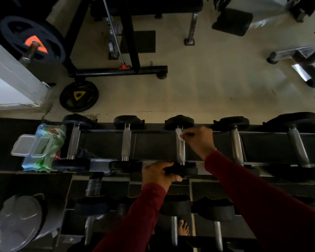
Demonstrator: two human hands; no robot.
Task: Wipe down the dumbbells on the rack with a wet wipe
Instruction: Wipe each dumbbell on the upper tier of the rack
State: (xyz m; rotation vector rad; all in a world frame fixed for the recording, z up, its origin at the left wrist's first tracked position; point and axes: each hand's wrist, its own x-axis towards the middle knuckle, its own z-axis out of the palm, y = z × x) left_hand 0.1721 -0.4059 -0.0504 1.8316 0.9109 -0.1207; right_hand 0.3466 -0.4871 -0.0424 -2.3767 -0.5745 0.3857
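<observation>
we're looking down on the wet wipe, a small white scrap bunched against the far end of the knurled steel handle of the middle dumbbell on the rack's top tier. our right hand pinches that wipe between thumb and fingertips, fingers curled in, the wipe poking out to the left of them and touching the handle just below the far head. the rest of the handle runs bare toward us. at the near end, our left hand grips the near black head of the same dumbbell, fingers wrapped over its edge, thumb underneath. both sleeves are dark red.

two more dumbbells sit to the left on this tier and two to the right, all lying parallel, well apart from each other. at the rack's left end lies the wet wipes pack, green and blue, its clear lid flipped open. a lower tier holds more dumbbells, and a bare foot shows between them. beyond the rack, a yellow-marked weight plate leans near a black frame.
</observation>
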